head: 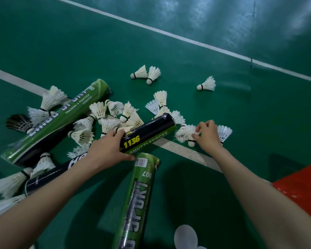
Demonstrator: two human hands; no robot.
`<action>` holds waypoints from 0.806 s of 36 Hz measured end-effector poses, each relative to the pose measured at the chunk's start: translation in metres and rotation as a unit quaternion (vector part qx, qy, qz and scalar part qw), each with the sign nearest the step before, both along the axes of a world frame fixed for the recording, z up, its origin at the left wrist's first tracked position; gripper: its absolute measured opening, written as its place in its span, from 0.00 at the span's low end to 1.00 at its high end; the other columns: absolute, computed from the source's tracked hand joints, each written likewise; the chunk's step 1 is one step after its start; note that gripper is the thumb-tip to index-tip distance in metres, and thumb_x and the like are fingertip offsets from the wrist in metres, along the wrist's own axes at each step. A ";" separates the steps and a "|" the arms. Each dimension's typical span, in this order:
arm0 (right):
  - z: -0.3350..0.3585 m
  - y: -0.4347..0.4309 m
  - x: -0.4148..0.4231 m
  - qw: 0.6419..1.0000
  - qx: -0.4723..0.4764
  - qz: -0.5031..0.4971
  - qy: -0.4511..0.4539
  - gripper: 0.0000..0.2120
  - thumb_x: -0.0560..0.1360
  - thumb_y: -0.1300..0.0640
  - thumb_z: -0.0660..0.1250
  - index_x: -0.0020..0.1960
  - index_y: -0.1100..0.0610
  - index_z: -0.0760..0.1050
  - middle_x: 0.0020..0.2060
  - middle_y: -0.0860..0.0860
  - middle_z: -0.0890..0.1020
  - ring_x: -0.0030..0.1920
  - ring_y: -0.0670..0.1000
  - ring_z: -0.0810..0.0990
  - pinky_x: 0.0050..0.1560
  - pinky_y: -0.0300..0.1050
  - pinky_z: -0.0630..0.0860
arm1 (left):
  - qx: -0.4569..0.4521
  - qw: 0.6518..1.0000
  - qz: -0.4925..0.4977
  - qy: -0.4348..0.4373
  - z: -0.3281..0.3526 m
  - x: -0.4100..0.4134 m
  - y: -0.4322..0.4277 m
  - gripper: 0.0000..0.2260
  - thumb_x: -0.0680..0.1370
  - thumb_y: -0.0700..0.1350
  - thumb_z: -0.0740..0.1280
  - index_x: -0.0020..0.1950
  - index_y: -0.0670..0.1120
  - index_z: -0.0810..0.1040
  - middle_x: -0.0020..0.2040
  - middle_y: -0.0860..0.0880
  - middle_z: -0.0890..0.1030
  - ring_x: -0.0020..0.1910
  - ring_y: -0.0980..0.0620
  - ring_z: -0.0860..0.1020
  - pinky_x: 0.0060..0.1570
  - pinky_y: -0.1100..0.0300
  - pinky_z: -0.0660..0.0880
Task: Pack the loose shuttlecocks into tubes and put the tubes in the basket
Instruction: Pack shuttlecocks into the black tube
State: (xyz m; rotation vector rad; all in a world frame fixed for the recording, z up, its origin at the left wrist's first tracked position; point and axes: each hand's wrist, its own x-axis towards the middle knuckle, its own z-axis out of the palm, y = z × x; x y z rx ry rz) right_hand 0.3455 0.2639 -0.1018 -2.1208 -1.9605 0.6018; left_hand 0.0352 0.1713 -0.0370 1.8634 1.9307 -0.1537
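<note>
The left hand (pixel 106 150) grips a black tube (pixel 151 135) near its middle, fingers (pixel 115 134) curled over the top and thumb underneath. The tube slants across a white line (pixel 183 151) on the green floor (pixel 223 108); whether it rests there or is lifted I cannot tell. The right hand (pixel 209 137) is just past the tube's far end, its fingertips (pixel 197 130) pinching a white shuttlecock (pixel 186 132) that lies on the floor with its cork toward the person. Loose shuttlecocks (pixel 104 114) are heaped between the black tube and a green tube (pixel 61 121) at the left; stray shuttlecocks (pixel 140 73) lie well apart farther out. A second green tube (pixel 140 194) ends just beside the left thumb, and another black tube (pixel 48 177) passes under the left forearm. A red thing (pixel 302 187) shows at the right edge.
</note>
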 end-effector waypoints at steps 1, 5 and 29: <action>0.000 -0.002 -0.001 1.000 -0.003 -0.008 0.020 0.12 0.76 0.55 0.68 0.54 0.56 0.67 0.56 0.53 0.64 0.54 0.55 0.72 0.55 0.49 0.71 | 0.002 1.000 0.003 -0.002 0.000 -0.001 -0.001 0.44 0.66 0.69 0.70 0.75 0.51 0.57 0.67 0.48 0.68 0.60 0.47 0.74 0.55 0.50 0.75; 0.000 -0.008 -0.008 0.997 -0.039 -0.045 0.043 0.23 0.76 0.52 0.68 0.66 0.55 0.64 0.61 0.55 0.62 0.55 0.55 0.73 0.56 0.48 0.70 | 0.010 1.000 0.011 -0.010 0.000 -0.003 -0.002 0.45 0.66 0.68 0.70 0.75 0.50 0.56 0.65 0.48 0.69 0.58 0.47 0.75 0.52 0.52 0.76; 0.105 -0.002 -0.064 0.927 0.081 -0.073 0.358 0.10 0.77 0.55 0.66 0.39 0.53 0.68 0.38 0.48 0.73 0.34 0.45 0.68 0.33 0.36 0.65 | 0.063 0.997 0.018 -0.051 0.006 -0.009 -0.004 0.44 0.67 0.67 0.70 0.76 0.53 0.55 0.63 0.49 0.69 0.56 0.48 0.74 0.53 0.53 0.75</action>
